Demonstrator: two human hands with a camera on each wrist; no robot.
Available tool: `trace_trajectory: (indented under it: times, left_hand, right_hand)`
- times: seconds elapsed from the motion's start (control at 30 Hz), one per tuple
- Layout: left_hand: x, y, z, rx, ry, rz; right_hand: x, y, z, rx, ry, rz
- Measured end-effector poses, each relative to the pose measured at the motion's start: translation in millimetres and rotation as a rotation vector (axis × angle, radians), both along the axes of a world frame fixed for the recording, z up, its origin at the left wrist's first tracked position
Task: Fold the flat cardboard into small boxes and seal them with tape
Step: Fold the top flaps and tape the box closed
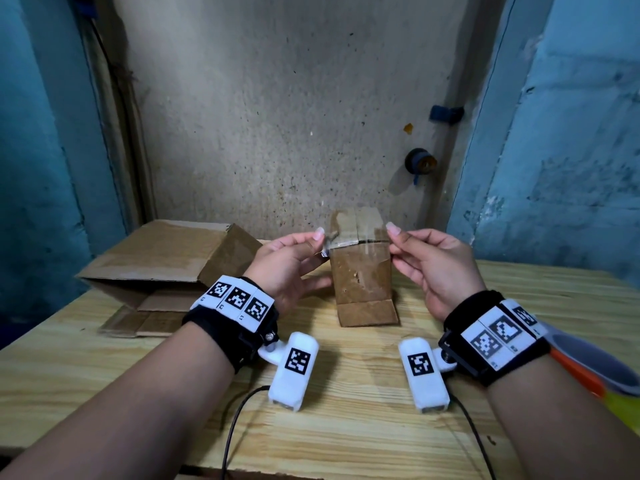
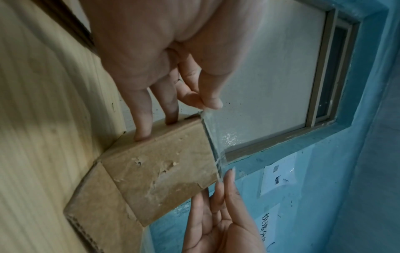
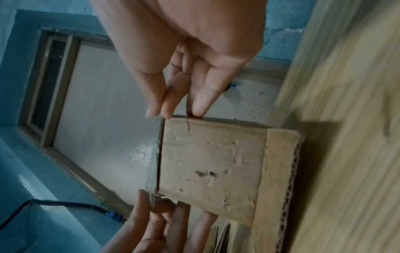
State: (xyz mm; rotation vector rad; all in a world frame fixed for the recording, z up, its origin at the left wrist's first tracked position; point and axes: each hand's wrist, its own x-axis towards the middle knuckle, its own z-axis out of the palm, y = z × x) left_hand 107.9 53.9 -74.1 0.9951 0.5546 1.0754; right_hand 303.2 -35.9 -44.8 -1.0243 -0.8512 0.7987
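A small brown cardboard box (image 1: 362, 278) stands upright in the middle of the wooden table (image 1: 346, 410), with one bottom flap sticking out toward me. A strip of clear tape (image 2: 214, 137) is stretched just above the box's closed top flaps. My left hand (image 1: 318, 239) pinches the tape's left end between thumb and forefinger, and its other fingers (image 2: 142, 119) rest against the box's left side. My right hand (image 1: 393, 237) pinches the right end the same way. In the right wrist view, the tape (image 3: 154, 154) runs along the box (image 3: 212, 159) top edge.
A larger open cardboard box (image 1: 156, 261) lies on its side at the table's back left, on flat cardboard pieces (image 1: 138, 323). A blue tape roll (image 1: 420, 162) hangs on the wall behind. An orange and yellow object (image 1: 588, 375) shows at the right edge.
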Motion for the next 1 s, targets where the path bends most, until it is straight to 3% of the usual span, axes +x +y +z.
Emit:
trace_trajectory:
  times: [0.47, 1.0]
  left_hand:
    - [1.6, -1.8, -1.3, -0.041, 0.039, -0.01]
    - [-3.8, -10.6, 6.7, 0.207, 0.055, 0.083]
  right_hand:
    - [1.7, 1.3, -2.2, -0.017, 0.071, 0.042]
    - [1.8, 0.8, -1.0, 0.01, 0.045, 0.086]
